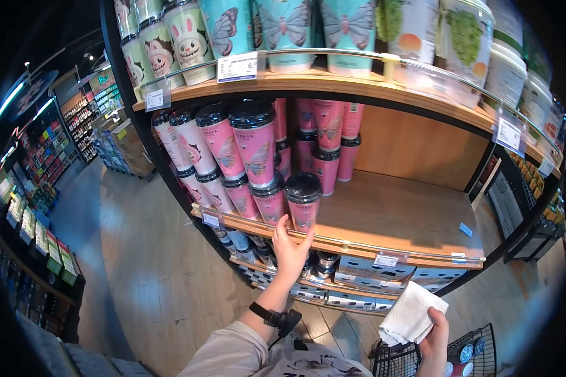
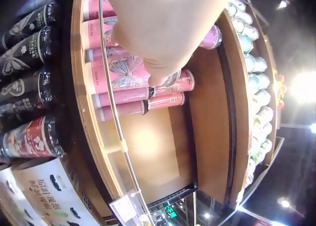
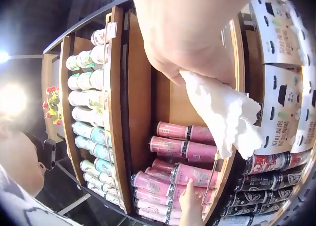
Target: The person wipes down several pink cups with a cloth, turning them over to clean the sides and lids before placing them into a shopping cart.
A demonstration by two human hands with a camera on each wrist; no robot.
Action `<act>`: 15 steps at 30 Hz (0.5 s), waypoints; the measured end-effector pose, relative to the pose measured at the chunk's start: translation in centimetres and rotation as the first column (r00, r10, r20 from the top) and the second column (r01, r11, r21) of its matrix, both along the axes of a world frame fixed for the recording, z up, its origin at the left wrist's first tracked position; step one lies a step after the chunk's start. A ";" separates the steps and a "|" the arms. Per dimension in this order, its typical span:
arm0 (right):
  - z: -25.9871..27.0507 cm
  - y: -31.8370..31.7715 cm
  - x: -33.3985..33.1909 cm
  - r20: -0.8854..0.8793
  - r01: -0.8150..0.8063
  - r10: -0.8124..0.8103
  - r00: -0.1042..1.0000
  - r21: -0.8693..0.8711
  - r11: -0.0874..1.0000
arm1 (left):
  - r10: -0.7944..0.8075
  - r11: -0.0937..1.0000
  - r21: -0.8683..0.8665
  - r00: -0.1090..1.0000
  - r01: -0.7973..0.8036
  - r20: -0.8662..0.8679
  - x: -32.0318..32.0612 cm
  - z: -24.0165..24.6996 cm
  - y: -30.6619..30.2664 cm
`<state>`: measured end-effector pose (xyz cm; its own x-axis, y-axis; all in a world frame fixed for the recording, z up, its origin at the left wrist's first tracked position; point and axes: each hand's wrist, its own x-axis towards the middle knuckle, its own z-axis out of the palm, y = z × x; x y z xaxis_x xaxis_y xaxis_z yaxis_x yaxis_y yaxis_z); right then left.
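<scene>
My left hand (image 1: 290,252) reaches over the front rail to a pink cup with a black lid (image 1: 304,195) at the shelf edge. Thumb and fingers are spread at the cup's lower part, fairly straight; the right wrist view shows one finger (image 3: 190,187) against its side. Seen from the left wrist, the hand (image 2: 168,28) covers part of the cup (image 2: 123,73). My right hand (image 1: 435,336) pinches a folded white cloth (image 1: 412,314) between thumb and fingers, low and to the right, in front of the shelf.
Pink cups (image 1: 253,141) stand stacked behind and left of the front cup. A metal rail (image 1: 346,245) runs along the shelf edge. Turquoise cups (image 1: 286,31) fill the shelf above, white boxes (image 1: 374,274) the one below. A black wire basket (image 1: 484,355) is at lower right.
</scene>
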<state>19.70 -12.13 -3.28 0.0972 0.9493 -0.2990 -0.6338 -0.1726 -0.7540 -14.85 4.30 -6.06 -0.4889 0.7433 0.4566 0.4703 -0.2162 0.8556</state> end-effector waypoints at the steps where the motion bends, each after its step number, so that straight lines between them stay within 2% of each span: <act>1: -0.1 0.4 -1.0 0.006 0.005 -0.005 1.000 0.001 1.000 | 0.009 0.999 0.037 0.996 -0.006 -0.092 -0.6 0.1 0.8; 7: -0.6 2.0 -4.9 -0.001 0.085 -0.085 0.996 0.004 0.996 | -0.146 0.989 -0.002 0.989 0.146 -0.022 -1.1 -0.7 4.3; 9: -1.2 2.0 -4.7 -0.008 0.107 -0.107 0.994 -0.010 0.994 | -0.026 0.999 -0.023 0.995 0.024 -0.101 -0.7 0.3 4.5; 10: -1.4 1.9 -4.6 -0.011 0.111 -0.112 0.994 -0.016 0.994 | -0.044 0.999 -0.029 0.994 0.041 -0.100 -0.6 0.3 4.9; 12: -0.8 2.0 -4.9 -0.005 0.117 -0.117 0.993 -0.019 0.993 | 0.071 0.987 -0.123 0.974 -0.099 -0.214 -0.3 0.5 5.6; 15: -0.4 2.1 -4.6 0.006 0.122 -0.122 0.993 -0.005 0.993 | 0.012 0.997 -0.065 0.957 -0.032 -0.289 0.8 0.4 5.9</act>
